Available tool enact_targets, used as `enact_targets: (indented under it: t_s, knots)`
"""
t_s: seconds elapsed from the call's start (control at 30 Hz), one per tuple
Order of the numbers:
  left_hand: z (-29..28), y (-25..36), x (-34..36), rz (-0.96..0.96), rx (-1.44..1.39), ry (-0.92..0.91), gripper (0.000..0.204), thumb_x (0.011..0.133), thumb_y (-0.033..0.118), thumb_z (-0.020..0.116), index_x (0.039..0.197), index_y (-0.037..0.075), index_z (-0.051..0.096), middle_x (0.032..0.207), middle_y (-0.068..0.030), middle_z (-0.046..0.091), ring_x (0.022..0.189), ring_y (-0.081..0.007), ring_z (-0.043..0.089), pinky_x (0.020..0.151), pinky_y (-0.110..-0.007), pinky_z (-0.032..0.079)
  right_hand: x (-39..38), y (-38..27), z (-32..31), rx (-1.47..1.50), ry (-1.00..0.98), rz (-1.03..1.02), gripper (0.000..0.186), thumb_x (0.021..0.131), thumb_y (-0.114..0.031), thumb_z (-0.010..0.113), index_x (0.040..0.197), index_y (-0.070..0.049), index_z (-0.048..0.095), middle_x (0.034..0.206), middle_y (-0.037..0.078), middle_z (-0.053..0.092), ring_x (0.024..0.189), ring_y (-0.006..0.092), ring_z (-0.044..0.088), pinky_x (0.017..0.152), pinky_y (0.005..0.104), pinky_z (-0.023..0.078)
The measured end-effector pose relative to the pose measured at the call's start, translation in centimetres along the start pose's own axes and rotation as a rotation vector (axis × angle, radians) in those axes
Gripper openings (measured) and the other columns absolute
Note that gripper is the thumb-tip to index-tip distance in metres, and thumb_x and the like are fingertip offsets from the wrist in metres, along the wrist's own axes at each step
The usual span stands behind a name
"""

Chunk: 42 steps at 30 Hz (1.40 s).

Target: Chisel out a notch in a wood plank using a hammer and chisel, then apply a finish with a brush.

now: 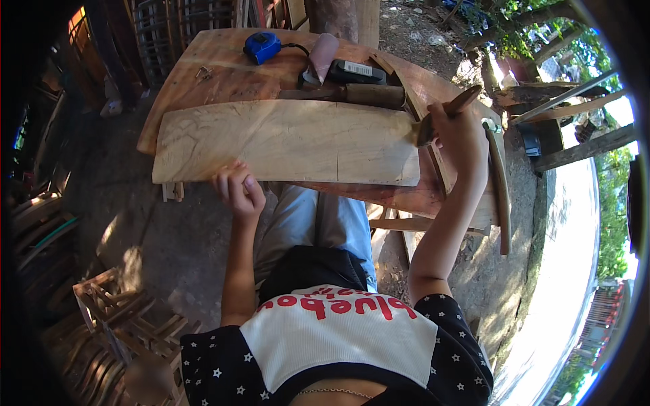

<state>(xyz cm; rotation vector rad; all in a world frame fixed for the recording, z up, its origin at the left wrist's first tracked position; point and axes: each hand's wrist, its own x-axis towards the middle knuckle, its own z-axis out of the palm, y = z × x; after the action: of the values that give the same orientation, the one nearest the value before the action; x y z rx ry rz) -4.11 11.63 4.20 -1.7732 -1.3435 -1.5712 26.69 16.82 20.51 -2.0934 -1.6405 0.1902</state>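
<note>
A long pale wooden board (284, 145) lies across the near part of a reddish wooden table (203, 57), its near edge sticking out over my legs. My left hand (238, 189) is closed on that near edge, left of the middle, fingers curled over the top. In my right hand (464, 139) is a paintbrush (462, 101), its wooden handle pointing up and away. The brush's head touches or hovers just over the board's right end; I cannot tell which. Along the board's far edge lies a chisel-like tool (372, 95) with a brown wooden handle.
Farther back on the table are a blue tape measure (262, 47), a pinkish tapered object (322, 54) and a black box-shaped thing (352, 72). A hammer-like tool with a curved wooden handle (500, 183) rests along the right edge. Wooden frames (115, 311) stand at lower left.
</note>
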Motion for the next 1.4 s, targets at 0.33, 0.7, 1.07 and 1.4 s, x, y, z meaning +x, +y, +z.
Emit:
enact_targets:
  t_s: [0.33, 0.7, 1.07, 1.4]
  knots:
    - [0.3, 0.6, 0.1, -0.047, -0.1, -0.036, 0.015, 0.086, 0.015, 0.048, 0.081, 0.002, 0.055, 0.079, -0.0118, 0.055, 0.077, -0.0292, 0.054, 0.072, -0.039, 0.04, -4.8, -13.8, 8.6, 0.191, -0.006, -0.643, 0.035, 0.085, -0.032, 0.053, 0.067, -0.003, 0.057, 0.063, 0.018, 0.061, 0.06, 0.034, 0.062, 0.055, 0.0439, 0.05]
    - [0.1, 0.0, 0.0, -0.002, -0.019, -0.009, 0.015, 0.086, 0.016, 0.047, 0.08, 0.004, 0.054, 0.08, -0.0103, 0.056, 0.078, -0.0279, 0.054, 0.073, -0.039, 0.039, -1.2, -3.8, 0.6, -0.069, -0.041, 0.035, 0.035, 0.085, -0.037, 0.048, 0.073, -0.008, 0.063, 0.069, 0.011, 0.064, 0.072, 0.0306, 0.064, 0.066, 0.0433, 0.047]
    - [0.6, 0.1, -0.6, -0.016, -0.051, -0.038, 0.017, 0.087, 0.016, 0.046, 0.08, 0.003, 0.053, 0.078, -0.0102, 0.056, 0.076, -0.0279, 0.055, 0.072, -0.039, 0.039, -5.9, -13.3, 9.7, 0.199, 0.045, -0.604, 0.031, 0.086, -0.034, 0.05, 0.074, -0.007, 0.061, 0.059, 0.017, 0.059, 0.055, 0.0343, 0.061, 0.051, 0.0432, 0.05]
    - [0.0, 0.0, 0.2, 0.024, -0.012, -0.015, 0.017, 0.087, 0.015, 0.045, 0.081, 0.002, 0.053, 0.077, -0.0104, 0.056, 0.076, -0.0277, 0.055, 0.07, -0.039, 0.039, 0.0, -0.7, 3.1, 0.11, 0.066, -0.047, 0.033, 0.086, -0.036, 0.051, 0.082, -0.009, 0.068, 0.066, 0.007, 0.064, 0.061, 0.0191, 0.062, 0.057, 0.0328, 0.047]
